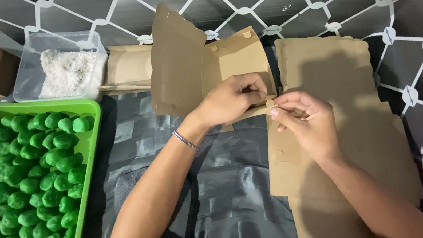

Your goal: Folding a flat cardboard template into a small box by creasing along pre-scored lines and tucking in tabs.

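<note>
Centre frame: left hand (233,99) fingers curled, pinching edge of half-folded cardboard box (199,66). Right hand (302,122) just beside, fingertips closed on box tab. Stack of flat cardboard (351,118) at right. Green tray (93,144) of green dumplings (30,179) lower left; clear tub (63,70) upper left.

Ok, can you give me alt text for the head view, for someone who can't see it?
Both hands, left and right, pinch a tab on a half-folded brown cardboard box over a stack of flat brown cardboard blanks. To the left sit a green plastic tray of green rounded lumps and a clear plastic tub of white shreds.
</note>
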